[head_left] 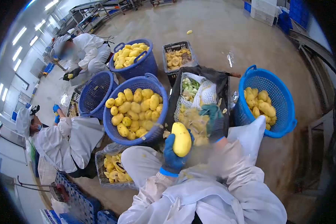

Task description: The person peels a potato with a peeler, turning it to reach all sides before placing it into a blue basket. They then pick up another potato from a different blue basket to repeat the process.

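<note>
Single head cam, worn on the person's head. Faces forward and steeply down, over own lap (201, 201) and both hands, close in. Wide round fisheye, dark rim at corners. Tubs and floor (212, 22) at mid range; co-workers to the left, farther off. Scene tilted at left. No second view, nothing shared.

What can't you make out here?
All in the head view:
- Right hand: motion blur hides its grip and anything it may hold.
- Left hand: its palm is hidden behind the large potato.
- Bright blue basket: upper potatoes cover any beneath.
- Yellow piece on the floor: too small to identify.
</note>
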Demonstrator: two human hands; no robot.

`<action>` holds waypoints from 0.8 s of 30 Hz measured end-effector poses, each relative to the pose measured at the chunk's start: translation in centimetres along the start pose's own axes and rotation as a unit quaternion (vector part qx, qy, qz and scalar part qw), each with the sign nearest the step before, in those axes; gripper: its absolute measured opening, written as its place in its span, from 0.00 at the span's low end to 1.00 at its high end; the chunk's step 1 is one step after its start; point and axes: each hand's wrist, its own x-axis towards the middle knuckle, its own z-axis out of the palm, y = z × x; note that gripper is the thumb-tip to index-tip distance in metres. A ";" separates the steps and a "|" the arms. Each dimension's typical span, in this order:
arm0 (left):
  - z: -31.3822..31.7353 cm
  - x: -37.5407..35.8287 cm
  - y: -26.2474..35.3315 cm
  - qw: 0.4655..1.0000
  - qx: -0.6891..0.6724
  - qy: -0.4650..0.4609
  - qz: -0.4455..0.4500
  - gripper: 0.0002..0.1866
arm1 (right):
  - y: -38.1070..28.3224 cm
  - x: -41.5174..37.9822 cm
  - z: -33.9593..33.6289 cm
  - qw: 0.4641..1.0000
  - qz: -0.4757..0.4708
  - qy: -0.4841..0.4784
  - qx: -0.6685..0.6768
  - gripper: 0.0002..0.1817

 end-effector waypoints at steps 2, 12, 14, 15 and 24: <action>-0.5 0.3 0.2 1.000 -0.015 -0.012 -0.002 0.23 | -1.0 -0.1 0.5 0.998 -0.040 0.012 -0.041 0.24; -1.0 0.1 -0.1 0.999 0.003 -0.031 -0.043 0.24 | -2.9 0.6 1.3 0.999 -0.021 -0.035 -0.009 0.17; -0.4 0.0 -0.3 0.998 0.019 -0.032 -0.058 0.24 | -1.3 0.4 1.9 0.990 0.037 -0.125 0.060 0.15; -0.2 -0.1 -0.3 0.997 0.029 -0.033 -0.063 0.24 | -0.3 1.4 0.6 0.997 -0.011 -0.078 -0.015 0.15; -1.0 -0.1 0.0 0.986 0.127 -0.066 -0.081 0.25 | 1.0 2.8 0.0 0.999 0.039 0.004 0.009 0.16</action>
